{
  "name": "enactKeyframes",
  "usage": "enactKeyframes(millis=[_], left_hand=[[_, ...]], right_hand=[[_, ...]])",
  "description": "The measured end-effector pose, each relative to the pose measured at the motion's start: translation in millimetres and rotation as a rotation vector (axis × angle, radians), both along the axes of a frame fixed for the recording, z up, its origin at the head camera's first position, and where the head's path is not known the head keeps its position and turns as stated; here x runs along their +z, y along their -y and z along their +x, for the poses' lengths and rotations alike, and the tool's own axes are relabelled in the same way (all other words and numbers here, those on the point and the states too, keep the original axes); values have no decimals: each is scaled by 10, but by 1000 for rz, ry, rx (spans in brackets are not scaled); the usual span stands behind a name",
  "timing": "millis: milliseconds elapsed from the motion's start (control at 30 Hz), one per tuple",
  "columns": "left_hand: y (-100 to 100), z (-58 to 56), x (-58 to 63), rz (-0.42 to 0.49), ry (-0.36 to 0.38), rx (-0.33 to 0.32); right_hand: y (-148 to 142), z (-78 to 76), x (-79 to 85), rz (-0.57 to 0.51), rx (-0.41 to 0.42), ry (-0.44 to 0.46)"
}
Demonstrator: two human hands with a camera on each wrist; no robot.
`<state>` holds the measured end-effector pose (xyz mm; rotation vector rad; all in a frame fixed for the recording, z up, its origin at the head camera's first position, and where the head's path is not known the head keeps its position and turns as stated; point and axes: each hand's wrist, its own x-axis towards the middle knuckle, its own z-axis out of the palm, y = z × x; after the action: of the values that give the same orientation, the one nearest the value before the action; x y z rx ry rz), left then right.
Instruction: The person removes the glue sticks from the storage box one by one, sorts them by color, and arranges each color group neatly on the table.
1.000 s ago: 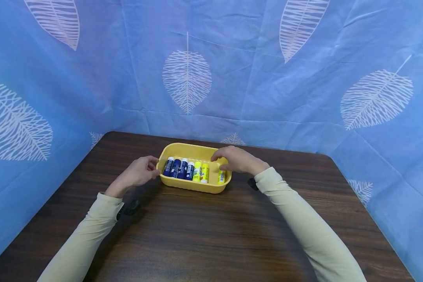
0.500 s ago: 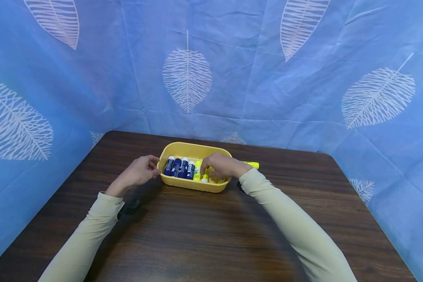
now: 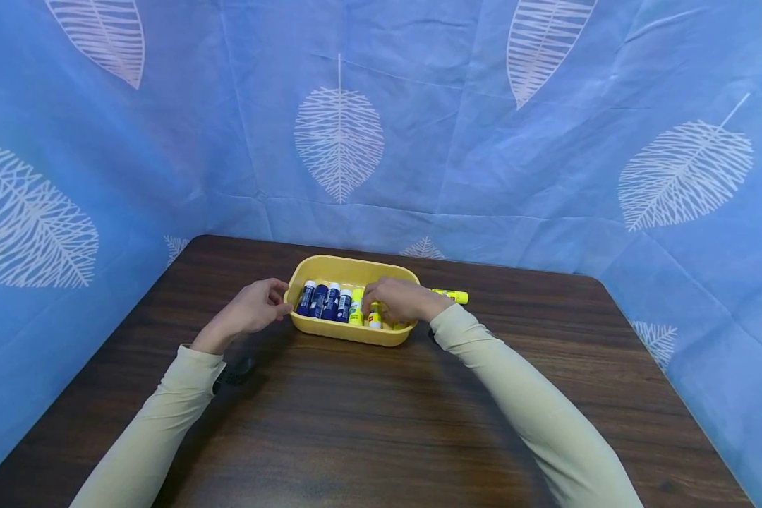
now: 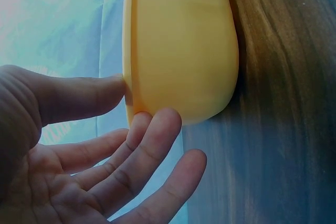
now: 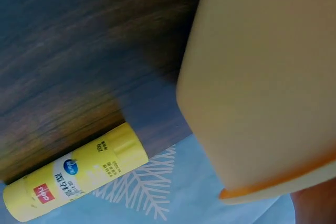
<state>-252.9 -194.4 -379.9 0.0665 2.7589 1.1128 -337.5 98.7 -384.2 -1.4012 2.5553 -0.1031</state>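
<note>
A yellow plastic basket [image 3: 343,334] holds a row of glue sticks: several navy ones [image 3: 331,303] on the left, then yellow ones [image 3: 356,307]. At its left end my left hand [image 3: 251,307] touches the rim, the thumb on the edge and loosely spread fingers at the end wall in the left wrist view. Reaching in over the right side, my right hand [image 3: 403,298] pinches a yellow glue stick with a white end [image 3: 375,317]; its fingertips are partly hidden. Another yellow stick [image 3: 401,326] lies beneath that hand, mostly covered.
On the table, just right of the basket, lies a loose yellow glue stick [image 5: 76,174], half hidden behind the right wrist in the head view. The dark wood table [image 3: 355,423] ends at a blue leaf-print cloth [image 3: 419,141] behind.
My right hand has moved left and down into the basket, onto the yellow glue stick, which has shifted slightly right. The loose stick behind the wrist has come into sight. My left hand stays put.
</note>
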Motion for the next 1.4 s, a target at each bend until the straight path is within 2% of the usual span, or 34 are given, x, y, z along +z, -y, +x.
enactKeyframes(millis=[167, 400, 533, 733, 867, 1133, 1267, 1400], left_hand=[[5, -1, -13, 0, -10, -5], [15, -13, -29, -7, -15, -9], [11, -14, -22, -10, -20, -15], [8, -4, -8, -4, -13, -9], [1, 9, -1, 2, -2, 0], [-3, -6, -19, 14, 0, -3], [8, -9, -27, 20, 0, -9], [15, -10, -23, 21, -2, -14]], right_hand=[[-12, -27, -27, 5, 21, -4], [-35, -8, 40, -10, -37, 41], [-49, 24, 185, -39, -51, -9], [-89, 65, 427, -104, -2, -126], [-170, 87, 551, -150, -4, -150], [-494, 93, 722, -213, -100, -140], [-682, 95, 766, -261, -147, -98], [-857, 112, 780, -269, -198, -92]])
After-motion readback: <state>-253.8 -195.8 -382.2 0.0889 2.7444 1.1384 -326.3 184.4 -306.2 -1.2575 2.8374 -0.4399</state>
